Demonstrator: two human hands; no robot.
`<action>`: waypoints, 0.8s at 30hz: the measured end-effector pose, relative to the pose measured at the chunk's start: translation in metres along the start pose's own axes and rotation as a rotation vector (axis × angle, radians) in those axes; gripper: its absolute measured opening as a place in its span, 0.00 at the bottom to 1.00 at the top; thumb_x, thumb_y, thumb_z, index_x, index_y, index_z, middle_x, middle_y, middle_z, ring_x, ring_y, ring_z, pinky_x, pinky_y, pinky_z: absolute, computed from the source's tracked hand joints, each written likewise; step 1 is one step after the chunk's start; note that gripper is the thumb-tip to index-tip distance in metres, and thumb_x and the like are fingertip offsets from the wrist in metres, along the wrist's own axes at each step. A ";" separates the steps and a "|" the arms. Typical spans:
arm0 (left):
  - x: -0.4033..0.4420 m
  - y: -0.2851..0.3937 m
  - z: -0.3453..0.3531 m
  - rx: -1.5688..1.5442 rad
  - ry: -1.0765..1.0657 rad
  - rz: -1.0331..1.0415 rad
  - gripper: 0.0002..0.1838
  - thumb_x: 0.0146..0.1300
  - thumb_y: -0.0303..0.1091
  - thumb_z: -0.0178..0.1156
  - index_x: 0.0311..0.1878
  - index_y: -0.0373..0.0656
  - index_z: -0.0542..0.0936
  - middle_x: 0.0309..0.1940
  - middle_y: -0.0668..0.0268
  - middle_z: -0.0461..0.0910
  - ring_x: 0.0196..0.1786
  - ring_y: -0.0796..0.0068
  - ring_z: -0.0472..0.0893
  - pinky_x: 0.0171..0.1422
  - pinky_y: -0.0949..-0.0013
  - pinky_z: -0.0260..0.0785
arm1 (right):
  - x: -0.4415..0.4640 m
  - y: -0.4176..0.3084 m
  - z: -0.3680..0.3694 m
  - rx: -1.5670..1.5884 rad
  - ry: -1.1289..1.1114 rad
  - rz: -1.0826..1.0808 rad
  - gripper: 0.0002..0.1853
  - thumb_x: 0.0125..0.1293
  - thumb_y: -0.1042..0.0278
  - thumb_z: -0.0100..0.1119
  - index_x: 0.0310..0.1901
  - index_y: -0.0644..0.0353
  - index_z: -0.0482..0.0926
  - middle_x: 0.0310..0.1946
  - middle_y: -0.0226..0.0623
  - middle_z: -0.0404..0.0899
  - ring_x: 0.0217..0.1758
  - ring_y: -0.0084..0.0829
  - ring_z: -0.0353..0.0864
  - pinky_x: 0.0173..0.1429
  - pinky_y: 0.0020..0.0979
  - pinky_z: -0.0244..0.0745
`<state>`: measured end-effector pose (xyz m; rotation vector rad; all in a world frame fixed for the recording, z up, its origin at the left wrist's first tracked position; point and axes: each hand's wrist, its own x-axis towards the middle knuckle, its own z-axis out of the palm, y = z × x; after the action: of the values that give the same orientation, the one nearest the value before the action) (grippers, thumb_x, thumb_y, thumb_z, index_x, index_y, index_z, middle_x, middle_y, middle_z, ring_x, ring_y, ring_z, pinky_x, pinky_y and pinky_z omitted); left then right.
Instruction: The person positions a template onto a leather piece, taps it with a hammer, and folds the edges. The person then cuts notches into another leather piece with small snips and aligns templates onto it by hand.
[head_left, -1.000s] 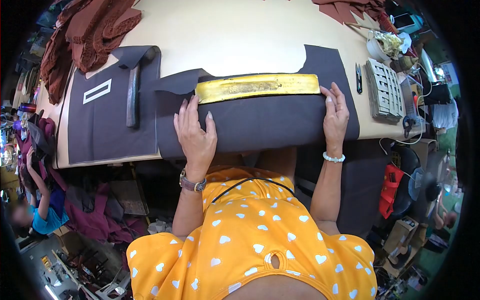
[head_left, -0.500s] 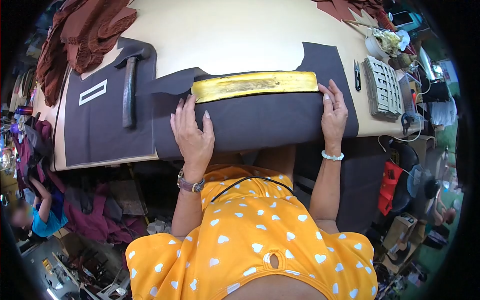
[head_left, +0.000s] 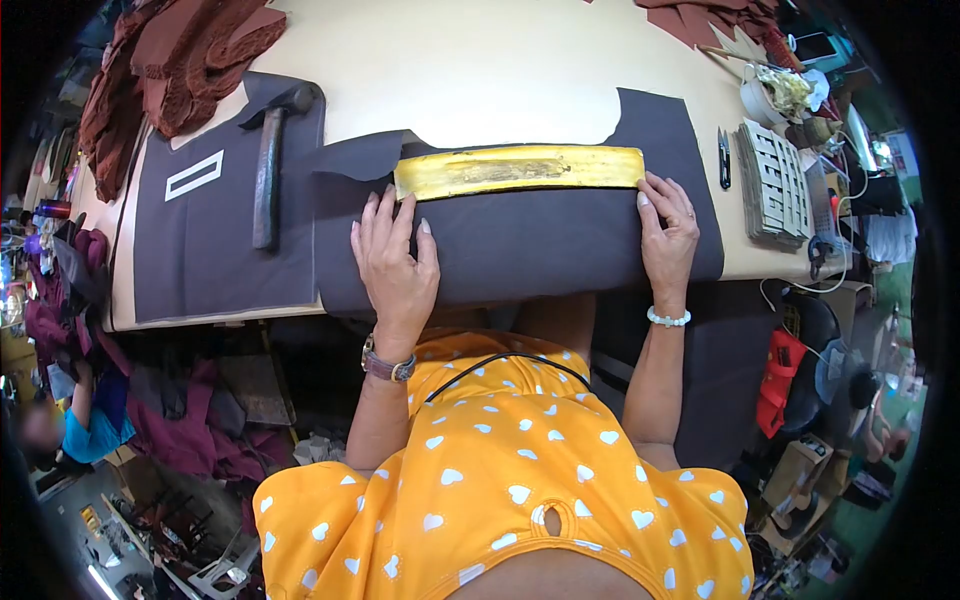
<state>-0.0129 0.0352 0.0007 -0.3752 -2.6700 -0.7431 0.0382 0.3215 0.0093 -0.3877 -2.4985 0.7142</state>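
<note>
Yellow strip (head_left: 520,168) on dark fabric (head_left: 540,245) looks stiff, light; I'd take both ends. Left hand (head_left: 395,268) open by one, right hand (head_left: 668,240) half-curled at other, can't tell if pinching

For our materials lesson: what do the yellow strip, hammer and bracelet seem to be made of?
Strip: glossy, brown-smudged yellow; perhaps plastic or coated metal, unclear.
Hammer: probably metal head, dark and solid-looking; worn, streaky handle, wood or metal.
Bracelet: pale, smooth, rounded beads; stone, glass or plastic, unclear.

Pale worktable (head_left: 470,70), green floor (head_left: 903,290) to the right.
</note>
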 end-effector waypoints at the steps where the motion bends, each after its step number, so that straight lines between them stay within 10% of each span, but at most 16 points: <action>1: 0.000 0.000 0.000 0.004 0.000 0.000 0.18 0.60 0.30 0.55 0.55 0.41 0.75 0.58 0.56 0.71 0.64 0.55 0.65 0.69 0.54 0.50 | 0.000 0.000 0.000 -0.001 0.000 -0.002 0.11 0.61 0.72 0.56 0.44 0.61 0.82 0.47 0.36 0.80 0.59 0.39 0.71 0.64 0.36 0.62; 24: 0.002 0.008 -0.004 0.122 -0.007 0.059 0.16 0.60 0.29 0.52 0.52 0.40 0.76 0.59 0.57 0.69 0.66 0.55 0.62 0.68 0.50 0.51 | 0.000 -0.002 0.004 -0.066 0.052 -0.074 0.09 0.58 0.71 0.57 0.39 0.59 0.83 0.45 0.35 0.80 0.56 0.42 0.72 0.62 0.40 0.61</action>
<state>-0.0104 0.0400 0.0085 -0.4229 -2.6825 -0.5598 0.0358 0.3183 0.0072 -0.3314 -2.4786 0.5870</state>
